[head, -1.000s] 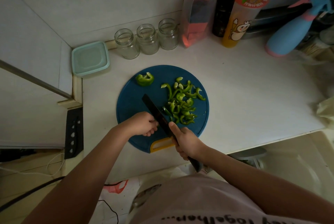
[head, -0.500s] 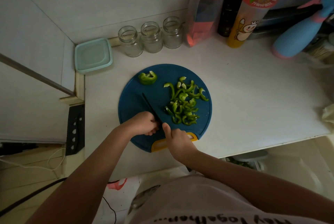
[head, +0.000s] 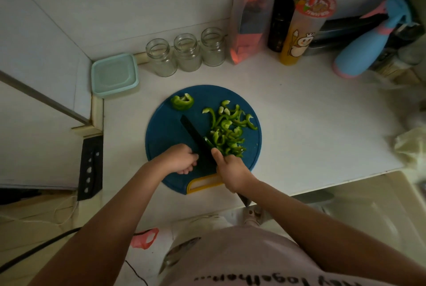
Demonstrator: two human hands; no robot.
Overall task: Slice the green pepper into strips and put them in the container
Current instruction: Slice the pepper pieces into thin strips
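While the right hand (head: 231,169) grips the knife (head: 195,133), the left hand (head: 181,158) curls just beside its blade, contents unclear; a sideways slip could nick those knuckles.

Home kitchen for sure: white countertop (head: 311,128), three clear glass jars (head: 187,53), pale teal lidded plastic container (head: 114,75), round blue plastic cutting board (head: 166,133).
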